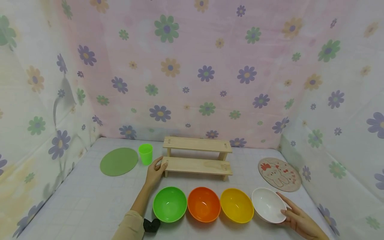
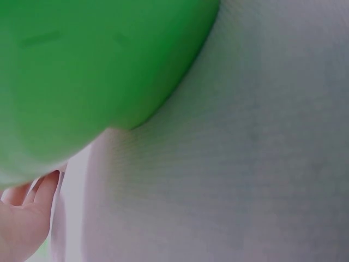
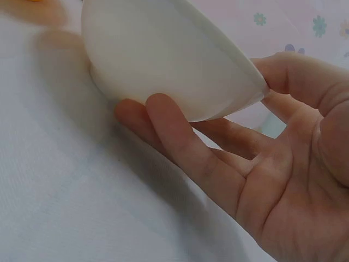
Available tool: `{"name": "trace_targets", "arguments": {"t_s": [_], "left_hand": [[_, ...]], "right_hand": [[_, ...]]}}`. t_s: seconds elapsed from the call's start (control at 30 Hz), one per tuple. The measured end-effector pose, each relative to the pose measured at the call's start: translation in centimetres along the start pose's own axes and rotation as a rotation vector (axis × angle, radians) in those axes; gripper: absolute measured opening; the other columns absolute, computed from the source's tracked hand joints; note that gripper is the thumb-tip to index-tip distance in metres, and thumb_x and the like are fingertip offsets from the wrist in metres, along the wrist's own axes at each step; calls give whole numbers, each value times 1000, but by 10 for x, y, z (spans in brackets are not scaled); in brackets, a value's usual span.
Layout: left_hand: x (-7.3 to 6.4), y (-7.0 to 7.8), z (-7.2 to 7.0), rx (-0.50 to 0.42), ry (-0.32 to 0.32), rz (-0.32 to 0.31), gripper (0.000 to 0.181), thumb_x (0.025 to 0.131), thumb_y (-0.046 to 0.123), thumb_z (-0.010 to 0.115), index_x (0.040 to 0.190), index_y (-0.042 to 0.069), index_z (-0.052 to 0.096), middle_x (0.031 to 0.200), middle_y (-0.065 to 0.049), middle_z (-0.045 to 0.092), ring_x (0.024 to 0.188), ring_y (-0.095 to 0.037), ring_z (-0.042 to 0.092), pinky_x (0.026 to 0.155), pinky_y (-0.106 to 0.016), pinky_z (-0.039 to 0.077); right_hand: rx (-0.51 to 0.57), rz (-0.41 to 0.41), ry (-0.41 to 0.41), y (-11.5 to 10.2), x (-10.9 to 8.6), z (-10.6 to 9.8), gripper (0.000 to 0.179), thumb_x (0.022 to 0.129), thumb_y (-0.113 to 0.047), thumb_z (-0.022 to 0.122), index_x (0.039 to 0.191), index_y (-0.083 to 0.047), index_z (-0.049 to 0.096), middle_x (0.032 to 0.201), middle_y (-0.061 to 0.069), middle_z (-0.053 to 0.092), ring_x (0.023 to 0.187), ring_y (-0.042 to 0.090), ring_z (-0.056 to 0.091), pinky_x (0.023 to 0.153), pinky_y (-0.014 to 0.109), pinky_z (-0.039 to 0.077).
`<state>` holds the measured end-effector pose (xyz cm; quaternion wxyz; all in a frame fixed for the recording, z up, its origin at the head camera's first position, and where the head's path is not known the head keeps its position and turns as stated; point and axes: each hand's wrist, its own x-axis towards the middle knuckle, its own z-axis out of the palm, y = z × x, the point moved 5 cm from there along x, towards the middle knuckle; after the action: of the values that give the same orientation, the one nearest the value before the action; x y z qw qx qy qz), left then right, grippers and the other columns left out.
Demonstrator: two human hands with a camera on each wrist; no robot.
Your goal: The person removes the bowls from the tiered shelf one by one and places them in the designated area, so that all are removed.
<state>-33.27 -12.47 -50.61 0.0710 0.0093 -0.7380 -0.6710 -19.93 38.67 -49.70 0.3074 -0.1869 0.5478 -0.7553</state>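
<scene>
A: Where are the hands right now?

B: The right hand is at the near right corner of the tabletop, holding the white bowl. From the right wrist view, its fingers lie nearly straight under the bowl's outer wall and the thumb comes over the rim, so the bowl sits tilted in a loose, wide-open cradle.

A: And the left hand?

B: The left hand reaches toward the middle of the tabletop. Its fingers are fairly straight and rest against the left end of the lower step of the wooden two-step rack. I cannot tell whether the thumb wraps the board.

A: What sits around them?

B: Along the near edge runs a row of bowls: a green bowl, then an orange bowl, a yellow bowl and the white one at the right end, each just beside the next. The left forearm passes just left of the green bowl, which fills most of the left wrist view.

A: Anything further back?

B: The rack stands near the far edge, about midway. Just left of it is a green cup, upright, and beside that a round green mat lying flat. Toward the far right corner lies a round coaster with a cartoon print. A flowered cloth hangs behind and to both sides.
</scene>
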Motion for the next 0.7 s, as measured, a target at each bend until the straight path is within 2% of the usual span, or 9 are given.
{"name": "trace_targets", "arguments": {"t_s": [0.1, 0.3, 0.4, 0.43, 0.5, 0.57, 0.63, 0.7], "left_hand": [[0, 1, 0, -1, -7, 6, 53, 94, 17, 58, 140, -1, 40, 129, -33, 49, 117, -42, 52, 96, -47, 44], [-4, 12, -1, -29, -36, 16, 53, 93, 10, 58, 139, -7, 38, 127, -36, 48, 116, -45, 51, 96, -49, 44], [-6, 17, -1, -42, -46, 20, 52, 93, 7, 57, 138, -10, 37, 126, -38, 48, 115, -47, 51, 95, -51, 43], [-6, 17, -1, -38, -46, 21, 52, 93, 8, 57, 138, -10, 37, 126, -37, 48, 115, -47, 51, 95, -51, 44], [-6, 15, 0, -26, -43, 26, 52, 94, 10, 57, 138, -9, 37, 126, -37, 48, 115, -46, 51, 95, -49, 45], [-4, 9, 0, -21, -35, 25, 53, 94, 13, 58, 139, -6, 38, 128, -35, 48, 116, -45, 51, 95, -47, 45], [-3, 4, 0, -9, -24, 21, 54, 94, 17, 58, 140, -4, 39, 129, -34, 48, 117, -43, 51, 95, -45, 45], [-3, 2, 0, -4, -21, 27, 54, 95, 18, 58, 140, -3, 39, 131, -33, 47, 118, -42, 51, 96, -45, 45]], "right_hand": [[-12, 12, 23, 3, -1, -1, 63, 103, -3, 17, 133, -53, 40, 127, -35, 43, 114, 17, 57, 95, 38, 47], [-14, 23, 8, 5, -1, 0, 63, 103, -4, 16, 134, -54, 39, 128, -36, 41, 115, 18, 56, 96, 41, 46], [-84, 68, 80, 5, -1, -3, 59, 104, -8, 20, 129, -58, 40, 124, -38, 38, 113, 18, 57, 95, 42, 47], [-130, 90, 128, 5, -1, -5, 56, 105, -11, 23, 126, -59, 41, 134, -30, 36, 112, 16, 57, 95, 41, 47], [-253, 134, 242, 4, -2, -8, 50, 105, -16, 29, 123, -61, 39, 149, -3, 30, 111, 16, 56, 92, 41, 49], [-390, 178, 371, 2, -3, -12, 47, 104, -21, 36, 134, -56, 30, 151, 29, 16, 111, 19, 55, 89, 40, 51], [-525, 219, 498, -3, -3, -14, 52, 102, -25, 41, 148, -40, 21, 143, 45, -1, 111, 24, 55, 85, 37, 53], [-638, 238, 609, -10, -4, -15, 61, 101, -28, 44, 152, -16, 14, 140, 47, 15, 112, 32, 55, 82, 37, 54]]}}
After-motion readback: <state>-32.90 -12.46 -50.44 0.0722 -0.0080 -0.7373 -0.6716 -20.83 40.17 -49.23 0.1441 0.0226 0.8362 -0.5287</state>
